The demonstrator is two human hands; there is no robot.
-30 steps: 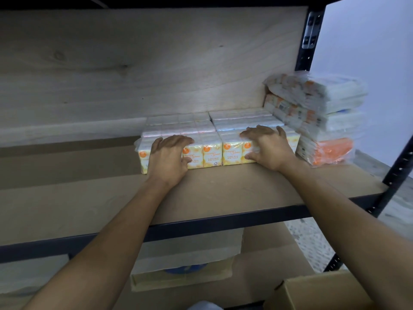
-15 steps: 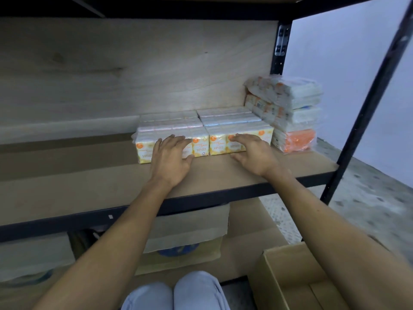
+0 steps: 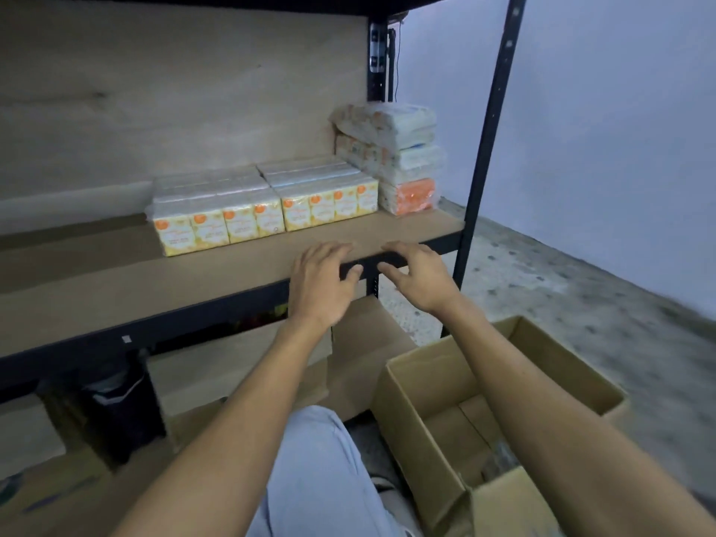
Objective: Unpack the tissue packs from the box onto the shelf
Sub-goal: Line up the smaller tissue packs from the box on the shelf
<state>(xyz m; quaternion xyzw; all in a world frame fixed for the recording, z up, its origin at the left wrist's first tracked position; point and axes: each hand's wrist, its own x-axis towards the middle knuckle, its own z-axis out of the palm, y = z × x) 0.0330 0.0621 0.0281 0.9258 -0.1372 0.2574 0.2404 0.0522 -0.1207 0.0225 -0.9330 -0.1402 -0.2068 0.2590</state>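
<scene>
Tissue packs (image 3: 263,211) rowed on shelf (image 3: 116,288), both empty hands (image 3: 321,284) before its edge, open box (image 3: 499,401) below

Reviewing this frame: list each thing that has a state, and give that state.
Left hand: open, empty, above the shelf's front edge.
Right hand: open, empty, beside the left.
Yellow tissue packs: two bundles side by side on the shelf, untouched.
Stacked tissue packs: piled at the shelf's right end.
Cardboard box: flaps open, on the floor; visible interior looks empty.
</scene>
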